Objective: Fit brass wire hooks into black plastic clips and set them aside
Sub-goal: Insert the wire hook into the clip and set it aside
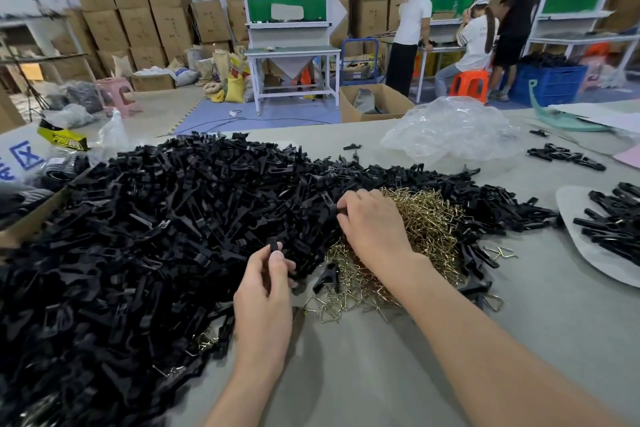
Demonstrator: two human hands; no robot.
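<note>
Early going, by the look of it. A huge heap of loose black plastic clips [156,218] fills left and centre frame, with a mound of brass wire hooks [429,225] at centre right. Left hand [265,291] pinches one small black clip [276,247] between thumb and fingers. Right hand [375,229] curls fingertips into the heap's edge, grip unclear. Small batch of black clips [609,229] on a pale board [571,204] at right edge — likely the finished ones
</note>
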